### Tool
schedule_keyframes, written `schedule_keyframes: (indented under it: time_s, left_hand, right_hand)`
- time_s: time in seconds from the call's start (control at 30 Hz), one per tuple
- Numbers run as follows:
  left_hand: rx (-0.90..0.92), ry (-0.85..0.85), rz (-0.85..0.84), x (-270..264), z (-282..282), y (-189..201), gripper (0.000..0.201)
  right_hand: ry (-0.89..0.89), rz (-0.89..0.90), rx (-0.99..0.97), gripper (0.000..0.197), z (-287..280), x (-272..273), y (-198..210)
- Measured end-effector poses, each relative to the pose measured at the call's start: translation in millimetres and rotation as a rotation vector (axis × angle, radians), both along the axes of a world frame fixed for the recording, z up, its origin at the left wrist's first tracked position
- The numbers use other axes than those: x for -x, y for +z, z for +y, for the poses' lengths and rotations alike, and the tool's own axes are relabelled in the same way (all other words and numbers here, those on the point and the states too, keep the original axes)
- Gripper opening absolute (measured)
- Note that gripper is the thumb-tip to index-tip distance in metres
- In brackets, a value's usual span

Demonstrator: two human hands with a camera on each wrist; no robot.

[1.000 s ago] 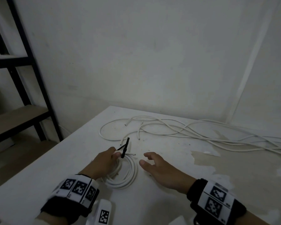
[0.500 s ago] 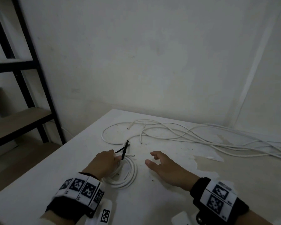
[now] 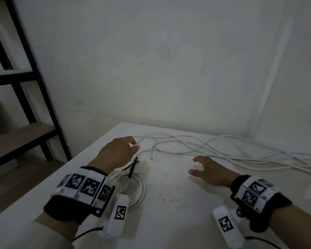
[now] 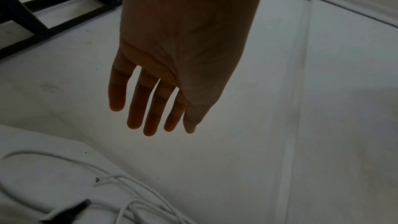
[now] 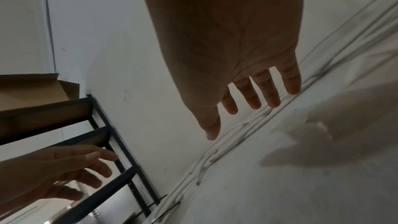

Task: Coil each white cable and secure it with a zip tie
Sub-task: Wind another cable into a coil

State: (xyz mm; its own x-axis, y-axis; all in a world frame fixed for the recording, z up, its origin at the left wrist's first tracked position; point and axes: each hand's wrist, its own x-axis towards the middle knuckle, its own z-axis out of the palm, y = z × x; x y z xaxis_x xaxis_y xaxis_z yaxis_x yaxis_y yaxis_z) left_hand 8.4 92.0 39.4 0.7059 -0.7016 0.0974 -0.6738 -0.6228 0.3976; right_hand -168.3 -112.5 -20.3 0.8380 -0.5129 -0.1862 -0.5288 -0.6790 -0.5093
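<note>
A coiled white cable lies on the white table, bound by a black zip tie whose tail sticks up. Nobody holds it. My left hand hovers beyond the coil, over the near ends of the loose white cables. The left wrist view shows that hand with fingers straight and nothing in it, the loose cables and the zip tie below. My right hand floats open above bare table, right of the coil. In the right wrist view its fingers spread above the cables.
The loose cables trail off to the far right along the wall. A black metal shelf rack with wooden boards stands left of the table. The table's left edge runs diagonally close to my left arm.
My left hand has let go of the zip-tied coil and moved forward toward the ends of the loose cables. My right hand has drifted to the right, still open.
</note>
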Motion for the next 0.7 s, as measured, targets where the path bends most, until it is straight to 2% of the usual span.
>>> schedule_keyframes:
  time_s: [0.3, 0.4, 0.53, 0.63, 0.7]
  left_hand:
    - [-0.163, -0.061, 0.0, 8, -78, 2, 0.041]
    - [-0.237, -0.104, 0.002, 10, -105, -8, 0.043]
    - [-0.3, -0.167, 0.034, 17, -140, -23, 0.044]
    - [-0.314, -0.218, 0.029, 27, -162, -30, 0.043]
    - [-0.314, -0.25, 0.021, 33, -173, -35, 0.044]
  right_hand:
    - [-0.118, 0.044, 0.076, 0.056, -86, 6, 4]
    - [-0.106, 0.135, 0.134, 0.052, -109, 3, -5]
    - [-0.062, 0.251, 0.31, 0.045, -116, -6, -23]
    - [-0.082, 0.251, 0.489, 0.03, -117, -10, -30]
    - [-0.084, 0.245, 0.498, 0.026, -119, -10, -29]
